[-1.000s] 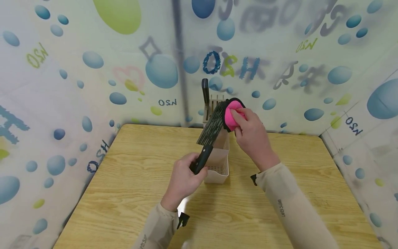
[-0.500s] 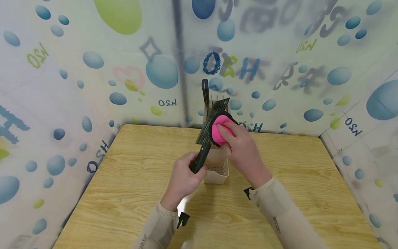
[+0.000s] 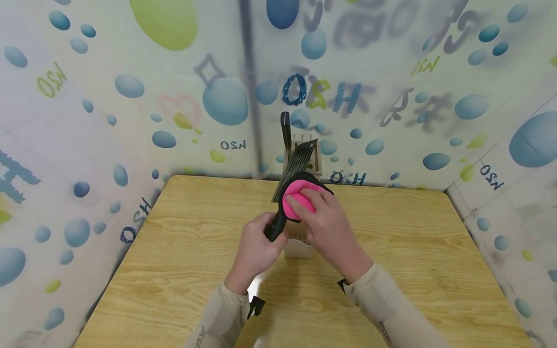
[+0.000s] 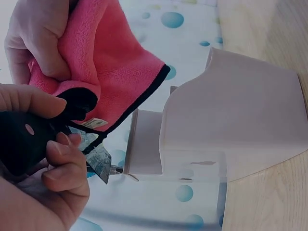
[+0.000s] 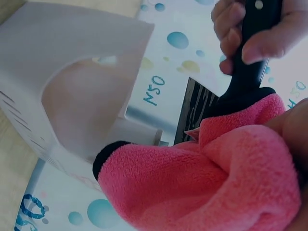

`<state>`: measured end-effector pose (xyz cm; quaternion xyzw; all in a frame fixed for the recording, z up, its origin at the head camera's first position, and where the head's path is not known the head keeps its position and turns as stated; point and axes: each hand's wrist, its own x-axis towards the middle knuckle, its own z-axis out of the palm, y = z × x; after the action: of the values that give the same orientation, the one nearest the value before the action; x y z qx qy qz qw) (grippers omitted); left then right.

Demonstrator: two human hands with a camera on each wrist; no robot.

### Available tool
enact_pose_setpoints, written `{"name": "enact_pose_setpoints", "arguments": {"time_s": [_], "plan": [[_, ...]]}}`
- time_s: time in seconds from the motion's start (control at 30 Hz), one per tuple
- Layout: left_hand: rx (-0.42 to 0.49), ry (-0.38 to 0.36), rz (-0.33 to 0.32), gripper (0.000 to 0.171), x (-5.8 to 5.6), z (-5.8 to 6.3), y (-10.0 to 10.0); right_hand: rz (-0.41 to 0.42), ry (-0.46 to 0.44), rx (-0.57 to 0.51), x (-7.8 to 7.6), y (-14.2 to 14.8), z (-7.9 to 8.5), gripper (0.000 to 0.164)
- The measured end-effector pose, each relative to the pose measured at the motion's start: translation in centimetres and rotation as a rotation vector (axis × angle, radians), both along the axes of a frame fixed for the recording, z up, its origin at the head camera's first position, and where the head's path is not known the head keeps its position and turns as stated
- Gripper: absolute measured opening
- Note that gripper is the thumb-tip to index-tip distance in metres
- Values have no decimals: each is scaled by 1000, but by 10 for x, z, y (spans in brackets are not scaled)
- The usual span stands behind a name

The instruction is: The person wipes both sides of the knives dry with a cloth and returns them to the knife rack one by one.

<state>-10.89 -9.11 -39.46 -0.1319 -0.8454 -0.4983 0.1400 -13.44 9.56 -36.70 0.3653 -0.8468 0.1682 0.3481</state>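
Observation:
My left hand (image 3: 259,246) grips the black handle (image 4: 21,139) of a cleaver, whose broad dark-streaked blade (image 3: 300,159) points up and away. With my right hand (image 3: 332,227) I hold a bunched pink cloth (image 3: 300,200) with black edging against the lower blade, close to the handle. In the right wrist view the cloth (image 5: 207,178) covers much of the blade, leaving a striped part in sight. Fingers and thumb of the left hand curl round the handle in the left wrist view.
Behind the hands stands a pale plastic knife holder (image 3: 298,249) with a perforated basket at its front. A second black-handled knife (image 3: 285,128) stands in its slotted rear part. All of it rests on a wood-grain table (image 3: 196,217), with a patterned wall behind.
My right hand has drawn the cloth down the blade, from near its far end toward the handle. The left hand and cleaver have stayed almost still.

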Motion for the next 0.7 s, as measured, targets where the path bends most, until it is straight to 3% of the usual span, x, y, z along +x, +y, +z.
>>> {"name": "enact_pose_setpoints", "arguments": {"time_s": [0.4, 0.7], "plan": [[6, 3, 6, 17, -4, -1, 1, -9, 39, 54, 12, -4, -6, 37], [-31, 52, -10, 17, -3, -1, 2, -19, 65, 36, 8, -2, -9, 43]]}}
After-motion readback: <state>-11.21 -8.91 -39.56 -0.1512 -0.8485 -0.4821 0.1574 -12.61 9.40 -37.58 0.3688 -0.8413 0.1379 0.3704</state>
